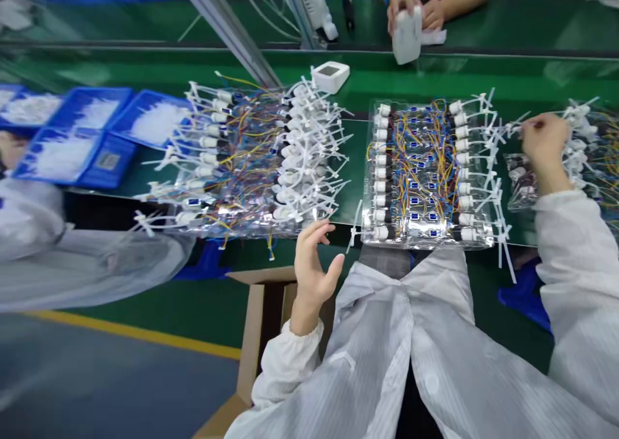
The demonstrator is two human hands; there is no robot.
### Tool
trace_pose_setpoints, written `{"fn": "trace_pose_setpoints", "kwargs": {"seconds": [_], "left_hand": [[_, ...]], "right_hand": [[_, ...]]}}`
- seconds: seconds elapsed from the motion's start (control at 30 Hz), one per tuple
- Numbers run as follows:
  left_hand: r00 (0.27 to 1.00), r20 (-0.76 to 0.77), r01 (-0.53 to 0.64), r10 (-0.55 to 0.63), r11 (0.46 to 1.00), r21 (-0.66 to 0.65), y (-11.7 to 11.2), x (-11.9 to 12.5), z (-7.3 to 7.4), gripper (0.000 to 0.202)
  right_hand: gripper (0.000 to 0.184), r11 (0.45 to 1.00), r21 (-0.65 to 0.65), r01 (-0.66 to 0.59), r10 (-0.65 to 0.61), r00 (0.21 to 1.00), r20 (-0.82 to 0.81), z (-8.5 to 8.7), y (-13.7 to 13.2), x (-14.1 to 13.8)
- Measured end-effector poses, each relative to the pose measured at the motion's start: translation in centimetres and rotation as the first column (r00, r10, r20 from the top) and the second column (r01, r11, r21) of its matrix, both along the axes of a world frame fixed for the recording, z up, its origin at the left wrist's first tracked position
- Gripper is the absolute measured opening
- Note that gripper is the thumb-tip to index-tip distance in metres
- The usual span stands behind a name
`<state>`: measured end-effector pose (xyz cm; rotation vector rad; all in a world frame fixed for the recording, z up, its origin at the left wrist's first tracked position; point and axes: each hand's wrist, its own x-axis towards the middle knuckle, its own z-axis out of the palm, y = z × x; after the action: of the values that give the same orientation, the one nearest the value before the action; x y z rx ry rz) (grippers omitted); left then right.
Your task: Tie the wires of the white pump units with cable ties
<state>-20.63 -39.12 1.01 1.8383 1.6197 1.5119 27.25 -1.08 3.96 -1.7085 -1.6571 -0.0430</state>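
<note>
Nearby, wired parts (438,162), cardbd box (250,342), blue bins (120,162) L

L hand (313,273) loose, thumb (333,274) splayed, R arm (575,252) extended fwd, R hand (546,141) curled, grip unclear

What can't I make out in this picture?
All in the head view:
- Whatever the right hand may pinch: its fingers hide it.
- The rightmost wired bundle: cut off by the right edge.
- Part of the cardboard box: behind the left sleeve.
- Bin label: too small.
</note>
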Motion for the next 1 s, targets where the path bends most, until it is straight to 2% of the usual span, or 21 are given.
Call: {"fn": "trace_pose_setpoints", "kwargs": {"seconds": [0.03, 0.07, 0.1, 0.2, 0.23, 0.27, 0.3, 0.37, 0.4, 0.43, 0.5, 0.57, 0.63, 0.7, 0.77, 0.83, 0.87, 0.93, 1.0], "left_hand": [[0.998, 0.062, -0.016, 0.013, 0.999, 0.045, -0.4, -0.1, 0.3, 0.053], [0.992, 0.128, -0.019, 0.008, 0.996, 0.082, -0.8, -0.1, 0.6, 0.047], [0.982, 0.189, -0.005, -0.016, 0.994, 0.107, -0.9, 0.0, 1.0, 0.043], [0.939, 0.3, 0.12, -0.166, 0.979, 0.166, -0.2, 1.3, 2.3, 0.038], [0.923, 0.309, 0.181, -0.231, 0.966, 0.183, 0.4, 2.0, 2.7, 0.04], [0.903, 0.307, 0.25, -0.302, 0.948, 0.196, 1.2, 2.8, 3.2, 0.043], [0.88, 0.298, 0.324, -0.37, 0.926, 0.193, 2.1, 3.6, 3.6, 0.049], [0.832, 0.248, 0.475, -0.496, 0.868, 0.145, 4.0, 5.3, 4.4, 0.067], [0.812, 0.208, 0.535, -0.546, 0.838, 0.112, 4.8, 5.9, 4.7, 0.074], [0.797, 0.163, 0.577, -0.582, 0.813, 0.082, 5.5, 6.3, 5.1, 0.079], [0.789, 0.091, 0.607, -0.607, 0.794, 0.03, 6.4, 6.5, 5.5, 0.075], [0.805, 0.082, 0.59, -0.587, 0.807, -0.011, 6.7, 5.8, 5.4, 0.064], [0.845, 0.128, 0.53, -0.52, 0.846, -0.062, 6.5, 4.7, 4.9, 0.048], [0.892, 0.211, 0.431, -0.399, 0.893, -0.132, 6.3, 3.6, 3.8, 0.03], [0.911, 0.337, 0.321, -0.238, 0.922, -0.216, 6.3, 3.0, 2.2, 0.026], [0.881, 0.462, 0.256, -0.108, 0.928, -0.271, 6.7, 2.8, 0.5, 0.03], [0.862, 0.503, 0.235, -0.065, 0.93, -0.283, 6.9, 2.8, -0.3, 0.033], [0.84, 0.542, 0.201, -0.013, 0.936, -0.29, 7.4, 2.8, -1.5, 0.036], [0.831, 0.557, 0.186, 0.011, 0.937, -0.295, 7.8, 2.8, -2.0, 0.037]], "right_hand": [[0.045, 0.999, -0.04, 0.034, -0.034, 0.999, 0.003, 1.1, -1.1, -0.1], [0.038, 0.986, -0.071, 0.148, -0.147, 0.989, 0.027, 2.4, -2.9, -0.4], [0.033, 0.979, -0.063, 0.194, -0.193, 0.981, 0.02, 3.9, -5.2, -0.8], [0.022, 0.996, 0.093, -0.012, 0.023, 0.993, -0.113, 8.4, -15.3, -3.6], [0.017, 0.985, 0.151, -0.082, 0.099, 0.989, -0.111, 9.5, -19.0, -5.1], [0.013, 0.971, 0.149, -0.186, 0.199, 0.977, -0.081, 10.2, -22.4, -6.8], [0.007, 0.93, 0.147, -0.337, 0.347, 0.937, -0.049, 10.6, -25.3, -8.8], [0.014, 0.763, 0.065, -0.644, 0.647, 0.76, -0.069, 10.0, -29.3, -12.9], [0.013, 0.686, 0.032, -0.727, 0.727, 0.681, -0.084, 9.3, -30.2, -14.8], [0.012, 0.626, 0.045, -0.779, 0.779, 0.62, -0.096, 8.5, -30.7, -16.5], [0.015, 0.555, 0.06, -0.83, 0.829, 0.545, -0.13, 6.8, -30.5, -19.2], [0.019, 0.504, 0.077, -0.86, 0.859, 0.489, -0.155, 5.7, -29.8, -20.7], [0.012, 0.466, 0.083, -0.881, 0.872, 0.442, -0.21, 5.1, -29.0, -21.4], [0.009, 0.482, 0.076, -0.873, 0.849, 0.445, -0.285, 4.6, -28.0, -21.8], [0.017, 0.527, 0.024, -0.85, 0.816, 0.497, -0.295, 3.6, -26.7, -22.3], [0.026, 0.541, -0.076, -0.837, 0.82, 0.546, -0.173, 2.1, -25.5, -23.2], [0.027, 0.532, -0.136, -0.836, 0.834, 0.545, -0.088, 1.2, -25.0, -23.8], [0.022, 0.515, -0.236, -0.824, 0.856, 0.511, 0.081, -0.3, -24.4, -24.8], [0.021, 0.519, -0.296, -0.802, 0.855, 0.478, 0.203, -1.3, -24.1, -25.4]]}}
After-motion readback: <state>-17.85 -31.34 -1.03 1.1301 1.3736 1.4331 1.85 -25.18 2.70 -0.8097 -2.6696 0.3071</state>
